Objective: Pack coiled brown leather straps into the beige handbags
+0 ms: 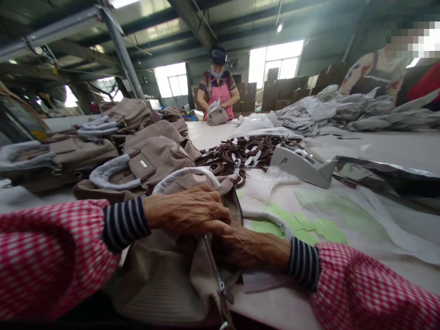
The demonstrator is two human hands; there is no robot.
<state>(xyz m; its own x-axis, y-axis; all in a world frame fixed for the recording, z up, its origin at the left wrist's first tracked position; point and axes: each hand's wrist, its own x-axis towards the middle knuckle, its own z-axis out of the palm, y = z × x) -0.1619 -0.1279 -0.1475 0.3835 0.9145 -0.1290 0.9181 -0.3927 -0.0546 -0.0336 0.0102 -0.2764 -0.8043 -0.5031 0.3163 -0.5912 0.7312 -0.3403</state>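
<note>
A taupe ribbed handbag (161,279) lies in front of me with its zipped top open. A metal zipper (213,261) runs down its near edge to a pull. My left hand (189,208) reaches across the mouth from the left, its fingers bent and closed on the bag's edge. From the right, my right hand (250,247) goes into the opening, and its fingers are hidden by the bag and my left hand. White wrapping covers the far handle (187,173) and the near-right handle (271,219).
Similar taupe bags (161,158) are heaped at the left. Coiled brown straps (237,153) lie beyond, beside a grey tape dispenser (302,165). Green slips (309,224) are spread at right. Across the table a co-worker (220,91) handles another bag; pale cloth (343,110) is piled at right.
</note>
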